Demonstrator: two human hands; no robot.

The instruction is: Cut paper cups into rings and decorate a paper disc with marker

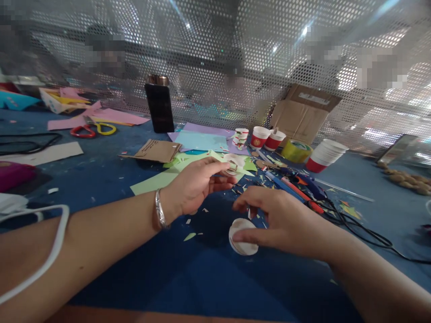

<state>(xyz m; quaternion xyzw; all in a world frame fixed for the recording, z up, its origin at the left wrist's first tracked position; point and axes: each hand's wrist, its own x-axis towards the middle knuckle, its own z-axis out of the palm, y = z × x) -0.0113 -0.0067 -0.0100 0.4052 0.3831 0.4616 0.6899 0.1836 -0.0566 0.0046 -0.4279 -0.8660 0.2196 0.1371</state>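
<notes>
My left hand (198, 184), with a silver bracelet on its wrist, reaches over the blue table and pinches a small curled strip of paper cup (231, 170) between thumb and fingers. My right hand (283, 220) hovers low over the table, its thumb pressing on a round white paper disc (240, 235) that lies flat, with the fingers curled above it. Small paper scraps lie scattered around both hands.
Green, blue and purple paper sheets (198, 141) lie beyond the hands, with red-and-white paper cups (261, 136), a cup stack (325, 154), a tape roll (296, 150), a dark phone (159, 105), scissors (92, 130), cardboard (156, 150), a glue gun (305, 186) with black cable.
</notes>
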